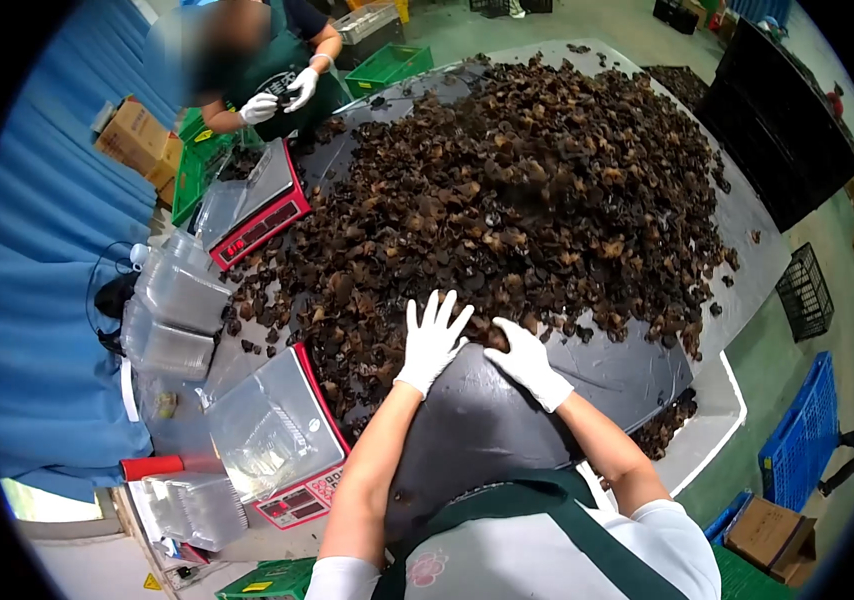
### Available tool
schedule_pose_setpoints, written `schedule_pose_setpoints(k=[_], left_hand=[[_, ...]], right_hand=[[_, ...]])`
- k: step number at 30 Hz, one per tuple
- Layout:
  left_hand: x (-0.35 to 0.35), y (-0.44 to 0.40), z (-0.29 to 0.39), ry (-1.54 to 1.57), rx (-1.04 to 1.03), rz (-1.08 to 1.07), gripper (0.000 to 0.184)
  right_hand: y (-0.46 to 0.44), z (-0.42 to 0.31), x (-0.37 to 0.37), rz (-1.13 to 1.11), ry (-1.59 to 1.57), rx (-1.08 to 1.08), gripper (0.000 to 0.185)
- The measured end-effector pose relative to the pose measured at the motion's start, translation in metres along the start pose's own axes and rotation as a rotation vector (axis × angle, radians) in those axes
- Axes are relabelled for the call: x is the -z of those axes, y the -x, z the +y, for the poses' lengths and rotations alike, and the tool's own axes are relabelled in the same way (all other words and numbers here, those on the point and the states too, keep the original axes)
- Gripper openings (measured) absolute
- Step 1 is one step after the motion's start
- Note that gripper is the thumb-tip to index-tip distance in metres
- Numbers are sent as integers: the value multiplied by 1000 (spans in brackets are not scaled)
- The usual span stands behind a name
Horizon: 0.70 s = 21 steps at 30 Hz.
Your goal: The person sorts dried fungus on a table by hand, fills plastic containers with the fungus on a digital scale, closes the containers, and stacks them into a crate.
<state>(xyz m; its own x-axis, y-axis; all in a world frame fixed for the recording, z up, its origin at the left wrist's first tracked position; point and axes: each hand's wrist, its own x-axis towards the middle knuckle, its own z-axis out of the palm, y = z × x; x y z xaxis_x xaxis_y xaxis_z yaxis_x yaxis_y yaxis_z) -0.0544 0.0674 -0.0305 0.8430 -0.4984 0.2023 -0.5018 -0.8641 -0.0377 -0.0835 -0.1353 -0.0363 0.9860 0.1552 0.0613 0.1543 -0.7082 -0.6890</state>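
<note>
A large heap of dark brown, dried fungus-like pieces (537, 190) covers much of the table. At its near edge my left hand (433, 342), in a white glove, lies with its fingers spread on the pieces. My right hand (530, 366), also gloved in white, is just to the right, thumb apart from the fingers, its fingertips touching the pieces at the heap's edge. Nothing is held in either palm that I can see. Dark sheeting (487, 430) shows below both hands. To the left lies a red-framed scale (282, 430) with a clear plastic container on it.
Across the table at upper left, a co-worker's gloved hands (282, 97) hold a small dark piece. Nearby are a second red scale (262, 225), stacked clear containers (175, 305) and a green crate (390, 68). A white bin (712, 425) adjoins the table's right side.
</note>
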Motion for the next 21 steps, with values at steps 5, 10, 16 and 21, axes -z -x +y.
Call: schedule_pose_setpoints(k=[5,10,16,21], left_hand=[[35,-18,-39,139,124,167,72],[47,-62,-80,494,313,322,72],[44,-112,-84,424,625,41,83],[17,-137,-66,428,566,-185,105]], right_hand=[[-48,-12,67,-268,-30,-59,73],[-132,-9,131,294,210,108,64],[-243,25,184,573,356,-170,79],[-243,29,140,378,242,-152,73]])
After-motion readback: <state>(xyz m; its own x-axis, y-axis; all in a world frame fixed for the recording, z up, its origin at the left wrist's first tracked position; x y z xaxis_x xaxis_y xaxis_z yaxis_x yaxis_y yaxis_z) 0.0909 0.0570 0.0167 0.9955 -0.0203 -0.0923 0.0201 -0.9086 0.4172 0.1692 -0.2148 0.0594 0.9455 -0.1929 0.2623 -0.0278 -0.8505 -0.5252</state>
